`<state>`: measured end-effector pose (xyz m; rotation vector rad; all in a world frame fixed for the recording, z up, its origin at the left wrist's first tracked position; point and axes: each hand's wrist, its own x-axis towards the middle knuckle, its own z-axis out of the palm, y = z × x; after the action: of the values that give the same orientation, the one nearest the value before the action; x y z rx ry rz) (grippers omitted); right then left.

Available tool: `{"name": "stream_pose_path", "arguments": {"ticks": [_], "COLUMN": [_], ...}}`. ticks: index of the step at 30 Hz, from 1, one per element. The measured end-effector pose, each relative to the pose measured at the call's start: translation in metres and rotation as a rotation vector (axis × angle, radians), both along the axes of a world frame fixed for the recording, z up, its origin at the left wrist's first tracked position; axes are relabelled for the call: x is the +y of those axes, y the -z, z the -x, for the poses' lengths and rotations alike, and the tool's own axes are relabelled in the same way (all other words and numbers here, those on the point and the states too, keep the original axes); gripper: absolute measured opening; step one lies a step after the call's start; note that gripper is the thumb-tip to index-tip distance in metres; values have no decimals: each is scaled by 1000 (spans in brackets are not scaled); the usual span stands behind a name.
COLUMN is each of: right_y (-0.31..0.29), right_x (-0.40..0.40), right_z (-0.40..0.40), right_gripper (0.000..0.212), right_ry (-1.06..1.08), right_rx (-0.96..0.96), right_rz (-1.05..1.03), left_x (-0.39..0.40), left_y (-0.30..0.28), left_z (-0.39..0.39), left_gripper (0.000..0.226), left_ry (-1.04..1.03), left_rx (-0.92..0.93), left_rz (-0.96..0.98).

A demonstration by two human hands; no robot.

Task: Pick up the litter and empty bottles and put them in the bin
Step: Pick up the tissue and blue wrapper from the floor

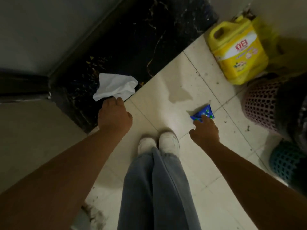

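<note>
A crumpled white tissue [116,86] lies on the black marble threshold [132,39], and my left hand [114,114] has its fingertips closed on the tissue's near edge. On the pale floor tiles a small blue wrapper [203,112] lies flat. My right hand [205,131] reaches down to it, fingertips touching its near side, thumb spread apart. A pink mesh bin [260,107] stands at the right, partly hidden by a dark blurred shape.
A yellow detergent jug [235,50] stands by the wall at the back right. A teal mesh basket [285,161] sits at the right edge. My white shoes [159,143] and jeans are between my arms. Dirt specks dot the tiles.
</note>
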<state>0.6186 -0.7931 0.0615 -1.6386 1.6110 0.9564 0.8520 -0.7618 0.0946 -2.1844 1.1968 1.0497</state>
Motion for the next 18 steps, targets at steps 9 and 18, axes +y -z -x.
{"name": "stream_pose_path", "arguments": {"ticks": [9,18], "right_y": [121,112], "right_x": [5,21], "right_z": [22,24], "right_gripper": [49,28], "right_ry": [213,260], "right_rx": [86,-19], "right_rz": [-82,169], "left_x": [-20,-6], "left_y": [128,126], "left_z": [-23,1], "left_gripper": [47,39], "left_ry": [86,74], "left_rx": [-25,-45], "left_rz": [-46,-21]}}
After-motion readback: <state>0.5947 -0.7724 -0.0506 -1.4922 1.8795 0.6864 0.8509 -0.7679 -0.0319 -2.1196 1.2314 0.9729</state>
